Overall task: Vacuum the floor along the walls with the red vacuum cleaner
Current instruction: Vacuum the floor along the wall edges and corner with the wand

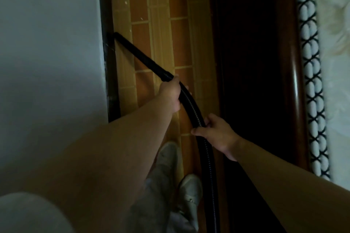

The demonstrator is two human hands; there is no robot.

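A pale wall (47, 62) filled the left of the frame, with a dark skirting board (111, 81) along its foot. The vacuum cleaner's black nozzle (140, 56) slanted from the centre up to the left, and its tip lay against the skirting board where this met the floor (161, 24), which was laid in orange and yellow wood-look tiles. Just right of centre the left hand (170, 94) gripped the joint between nozzle and hose, its fingers wrapped round it, the bare arm reaching in from the lower left. Below it stood two pale shoes (168, 155), one ahead of the other. The ribbed black hose (195, 111) curved down from the left hand and ran off the bottom edge. The right hand (217, 132) held the hose lower down, thumb and fingers curled round it. Further right lay deep shadow, then a dark polished wooden frame (295, 81), a white trim (310, 81) crossed with black cord, and pale patterned fabric (337, 43) at the right edge.
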